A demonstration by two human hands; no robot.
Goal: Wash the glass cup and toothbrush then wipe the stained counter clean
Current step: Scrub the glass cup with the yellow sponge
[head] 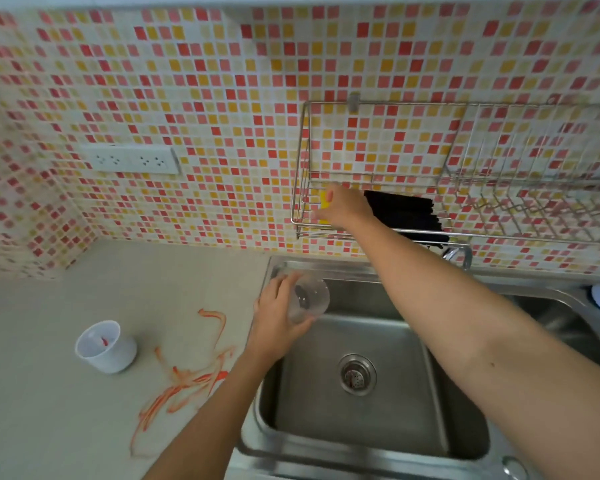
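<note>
Your biggest risk is the glass cup [308, 298]: your left hand [278, 311] grips it by the side alone, tilted with its mouth toward the sink [354, 427], right over the sink's near-left rim, while your eyes and your right hand [343, 206] are up at the wire rack [465, 233]. If your attention stays on the rack, the cup could slip or knock the steel edge and crack. Your right hand has its fingers curled around something yellow [323, 206], likely a sponge, at the rack's left end; how firmly it pinches you cannot tell, as the hand covers it. Pulling it out carelessly could drag the black bundle [406, 211] just right of that hand off the rack and into the sink below.

The orange stain [187, 379] lies on the table left of and below your left hand, well apart from it, so your left forearm could smear it if it drops. A white cup [104, 346] stands further left, beyond the stain; no toothbrush is clearly visible
</note>
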